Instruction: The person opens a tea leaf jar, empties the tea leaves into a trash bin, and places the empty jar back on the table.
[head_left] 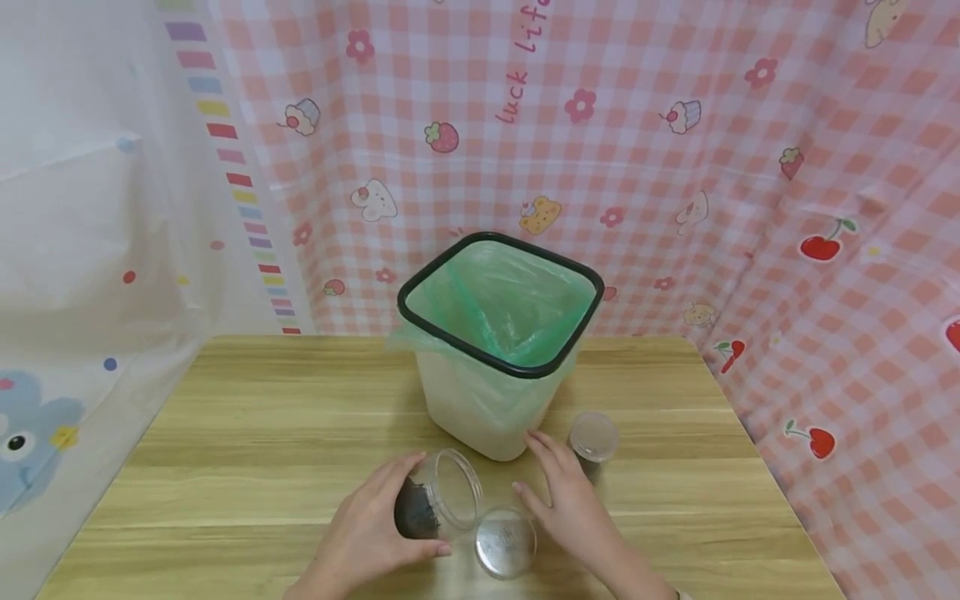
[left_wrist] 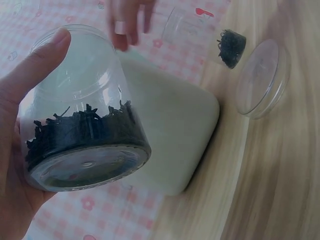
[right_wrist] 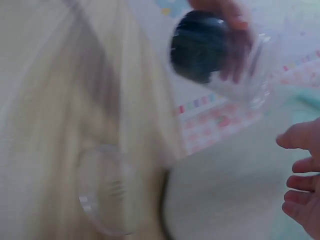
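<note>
My left hand (head_left: 367, 529) grips a clear plastic jar (head_left: 450, 492), thumb and fingers on opposite sides. The jar is tilted, its open mouth facing right. Dark, dry, tea-like shreds (left_wrist: 85, 127) fill its lower part in the left wrist view. Below and right of the mouth, a round clear lid (head_left: 506, 543) lies on the table. My right hand (head_left: 570, 500) is held over the table in front of the bin, fingers spread and nothing in them. Just beyond that hand stands a smaller lidded jar (head_left: 595, 435) with dark contents.
A pale square bin (head_left: 468, 400) with a black rim and green liner bag (head_left: 517, 300) stands behind the hands on the wooden table (head_left: 285, 433). A pink checked cloth (head_left: 480, 167) hangs behind, with a white patterned cloth (head_left: 97, 250) at left.
</note>
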